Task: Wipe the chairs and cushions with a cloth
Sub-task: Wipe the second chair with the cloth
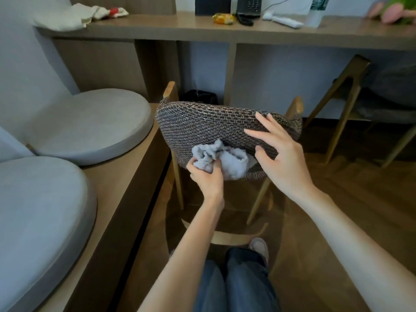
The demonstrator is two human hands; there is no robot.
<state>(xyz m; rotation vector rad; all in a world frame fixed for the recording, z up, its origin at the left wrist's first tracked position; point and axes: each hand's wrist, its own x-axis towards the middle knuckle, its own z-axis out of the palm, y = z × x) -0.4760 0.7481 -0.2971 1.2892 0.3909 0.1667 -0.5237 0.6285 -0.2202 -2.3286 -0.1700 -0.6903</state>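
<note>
Wiping step: left hand [206,176] clenched round bunched cloth [233,164], pressed against chair seat [202,124]; right hand [286,158], fingers [263,120] spread flat just beside cloth, likely bracing the seat. Well left of both hands, cushions [90,124].

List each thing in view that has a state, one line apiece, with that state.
left hand: grips the bunched cloth.
right hand: fingers spread, resting on the woven chair.
cloth: crumpled, pressed against the woven chair.
woven chair: under the cloth and right hand.
grey cushions: lying flat on the bench, untouched.
bin: lined with a black bag.
towel: crumpled on the desk.
</note>
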